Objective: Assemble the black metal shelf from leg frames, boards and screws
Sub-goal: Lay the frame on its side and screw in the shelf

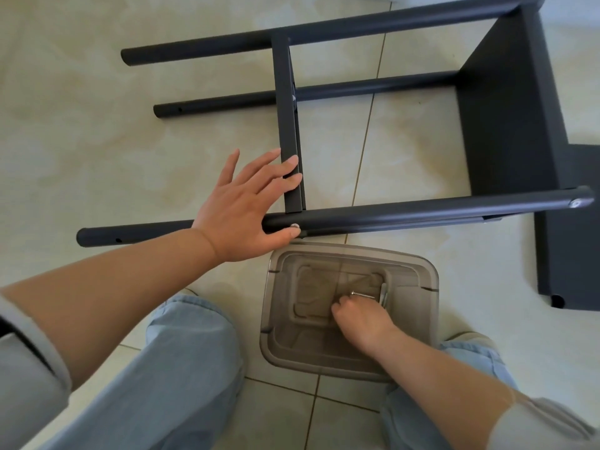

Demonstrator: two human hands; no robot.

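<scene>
Two bare hands are at work over a pale tiled floor (97,131), seen from above the person's knees in light blue jeans (181,378). At the left, the left hand (240,206) lies spread with its fingers straight: the palm rests on the near leg tube (406,211) of the black metal shelf (506,102), the fingertips lie against the edge of the middle board (287,125), and the thumb sits just beside a silver screw head (294,226) in that tube. The shelf lies on its side, its tubes running left to right, with two more leg tubes farther off and a larger board fixed at the right end. Moving right, a translucent grey plastic box (428,297) stands on the floor just in front of the near tube, between the knees. The right hand (360,316) reaches down into it, fingers curled and closing on a long silver screw (363,295) on the bottom; further metal hardware (384,297) lies just beside it. At the far right, a loose black board (571,254) lies flat on the tiles, close to the shelf's end.
</scene>
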